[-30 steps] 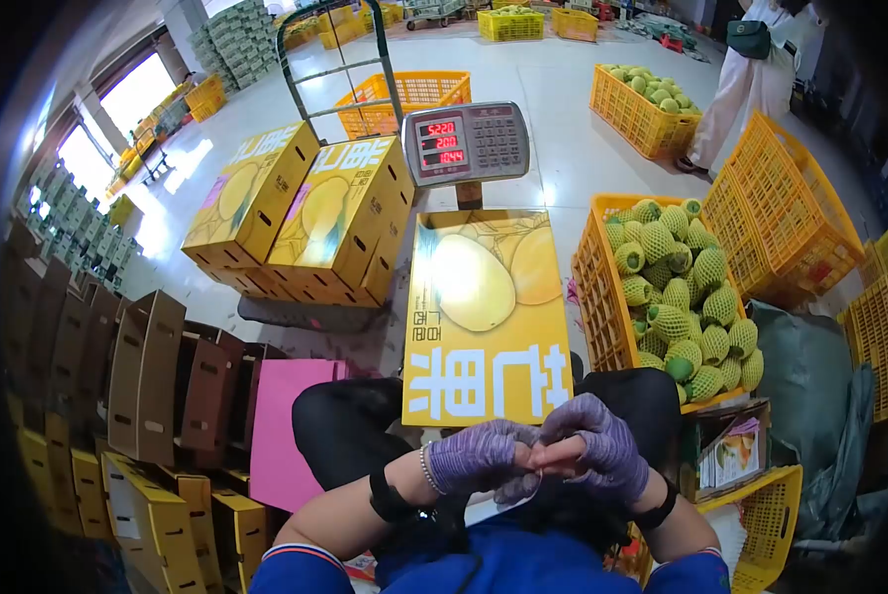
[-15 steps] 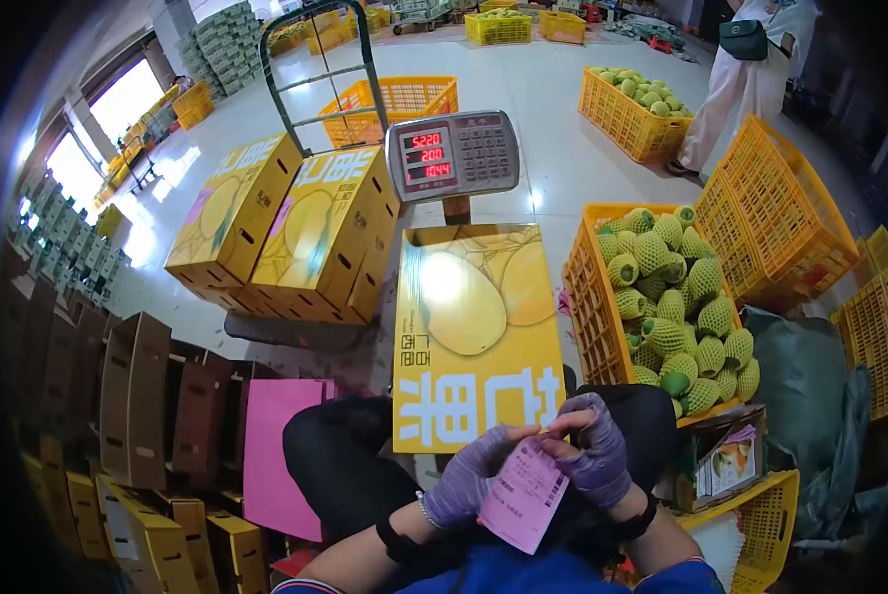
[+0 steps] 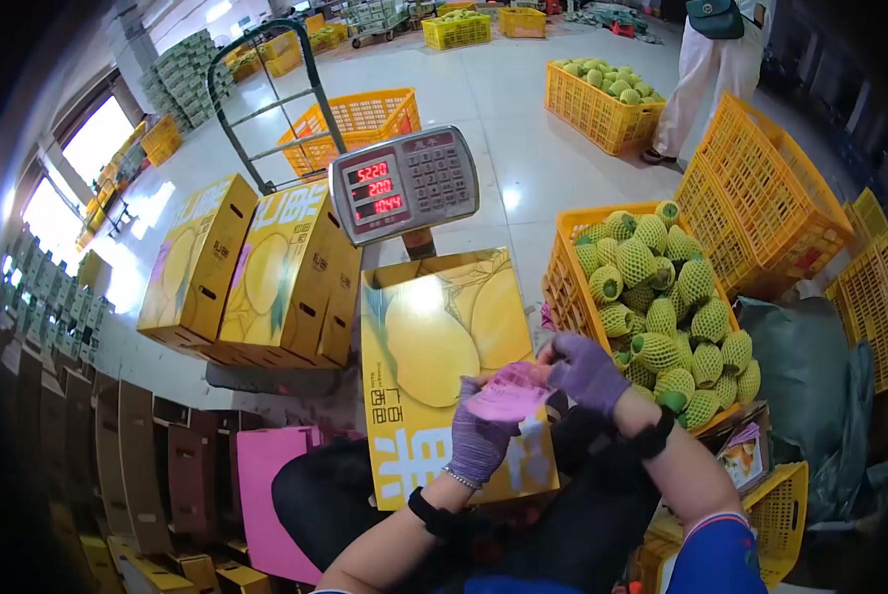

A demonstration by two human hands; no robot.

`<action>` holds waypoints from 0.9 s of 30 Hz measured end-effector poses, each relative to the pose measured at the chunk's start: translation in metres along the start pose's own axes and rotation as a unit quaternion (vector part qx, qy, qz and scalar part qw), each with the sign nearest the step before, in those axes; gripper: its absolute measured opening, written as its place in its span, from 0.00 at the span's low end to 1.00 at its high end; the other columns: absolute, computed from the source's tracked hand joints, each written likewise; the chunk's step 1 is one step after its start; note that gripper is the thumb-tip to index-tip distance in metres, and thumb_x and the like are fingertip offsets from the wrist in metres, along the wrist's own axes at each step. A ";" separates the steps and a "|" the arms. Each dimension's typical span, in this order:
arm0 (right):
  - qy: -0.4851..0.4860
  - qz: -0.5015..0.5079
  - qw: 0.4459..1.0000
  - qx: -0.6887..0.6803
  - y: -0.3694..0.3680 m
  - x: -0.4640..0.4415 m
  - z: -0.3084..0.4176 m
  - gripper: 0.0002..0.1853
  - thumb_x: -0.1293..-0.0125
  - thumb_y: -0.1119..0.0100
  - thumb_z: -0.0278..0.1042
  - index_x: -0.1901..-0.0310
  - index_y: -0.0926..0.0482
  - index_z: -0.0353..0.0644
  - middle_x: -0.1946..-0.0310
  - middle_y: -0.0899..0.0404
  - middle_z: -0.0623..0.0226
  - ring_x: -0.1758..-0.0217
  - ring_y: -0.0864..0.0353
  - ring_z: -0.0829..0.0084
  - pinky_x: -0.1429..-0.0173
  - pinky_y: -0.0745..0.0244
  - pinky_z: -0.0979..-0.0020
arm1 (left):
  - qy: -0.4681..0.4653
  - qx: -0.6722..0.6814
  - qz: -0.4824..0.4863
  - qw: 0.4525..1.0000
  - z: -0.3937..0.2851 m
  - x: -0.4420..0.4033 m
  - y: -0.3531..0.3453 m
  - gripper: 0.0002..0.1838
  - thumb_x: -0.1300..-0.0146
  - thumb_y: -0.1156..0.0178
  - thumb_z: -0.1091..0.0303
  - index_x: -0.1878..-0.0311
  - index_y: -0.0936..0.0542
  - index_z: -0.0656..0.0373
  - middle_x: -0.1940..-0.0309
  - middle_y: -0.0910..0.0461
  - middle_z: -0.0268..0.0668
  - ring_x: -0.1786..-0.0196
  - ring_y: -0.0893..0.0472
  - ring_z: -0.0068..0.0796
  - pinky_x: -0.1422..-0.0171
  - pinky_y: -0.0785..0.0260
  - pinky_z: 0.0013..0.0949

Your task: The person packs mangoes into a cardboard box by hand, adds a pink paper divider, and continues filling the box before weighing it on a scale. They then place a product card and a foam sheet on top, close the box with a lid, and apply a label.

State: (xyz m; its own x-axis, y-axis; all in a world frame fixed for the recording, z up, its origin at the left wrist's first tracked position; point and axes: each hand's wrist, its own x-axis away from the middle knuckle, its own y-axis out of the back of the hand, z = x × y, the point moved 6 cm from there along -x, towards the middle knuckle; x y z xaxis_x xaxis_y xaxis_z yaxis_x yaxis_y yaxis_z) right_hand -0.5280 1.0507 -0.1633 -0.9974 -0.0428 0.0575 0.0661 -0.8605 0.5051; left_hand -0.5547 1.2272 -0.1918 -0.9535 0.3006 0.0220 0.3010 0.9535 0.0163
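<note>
Pink slip (image 3: pixel 509 398), where?

Over the yellow box (image 3: pixel 432 351), toward its 3 o'clock edge. Print blurred, unreadable; box lettering partly covered.

Orientation?

Long axis roughly 8 to 2 o'clock, foreshortened. Which end is top, can't tell.

Fingers?

Left hand (image 3: pixel 482 438): pinching 8 o'clock end, tips partly hidden. Right hand (image 3: pixel 587 374): curled at 2 o'clock end; grip unclear.

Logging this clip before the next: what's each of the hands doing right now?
Left hand: closed, holding the pink slip.
Right hand: curled at the slip's edge; whether it grips cannot be told.
</note>
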 end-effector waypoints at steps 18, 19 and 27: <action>-0.073 0.062 0.984 0.148 -0.016 -0.121 -0.046 0.15 0.48 0.29 0.42 0.66 0.18 0.39 0.69 0.17 0.56 0.63 0.16 0.62 0.53 0.24 0.65 | 0.294 0.030 0.092 0.951 0.039 -0.013 -0.007 0.17 0.38 0.40 0.79 0.46 0.28 0.60 0.68 0.18 0.39 0.73 0.20 0.23 0.71 0.29 0.24; -0.071 0.066 0.986 0.133 -0.018 -0.121 -0.048 0.15 0.48 0.28 0.42 0.67 0.18 0.39 0.69 0.17 0.56 0.63 0.16 0.62 0.53 0.24 0.64 | 0.300 0.025 0.091 0.949 0.038 -0.015 -0.007 0.17 0.38 0.40 0.78 0.46 0.28 0.60 0.69 0.17 0.39 0.74 0.20 0.23 0.71 0.29 0.24; -0.028 0.040 0.988 0.148 -0.022 -0.119 -0.043 0.15 0.52 0.27 0.42 0.69 0.17 0.40 0.64 0.17 0.51 0.55 0.17 0.59 0.47 0.25 0.61 | 0.277 -0.097 0.092 0.951 0.043 -0.016 -0.002 0.17 0.40 0.36 0.76 0.48 0.25 0.60 0.68 0.17 0.38 0.69 0.19 0.23 0.66 0.27 0.26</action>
State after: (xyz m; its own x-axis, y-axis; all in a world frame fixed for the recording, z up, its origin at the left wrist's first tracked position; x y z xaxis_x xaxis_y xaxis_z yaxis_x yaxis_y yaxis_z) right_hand -0.4116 1.0534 -0.2181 -0.9862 -0.0694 0.1504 0.1579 -0.6688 0.7265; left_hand -0.5405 1.2217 -0.2353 -0.7454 0.3533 0.5653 0.5111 0.8473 0.1444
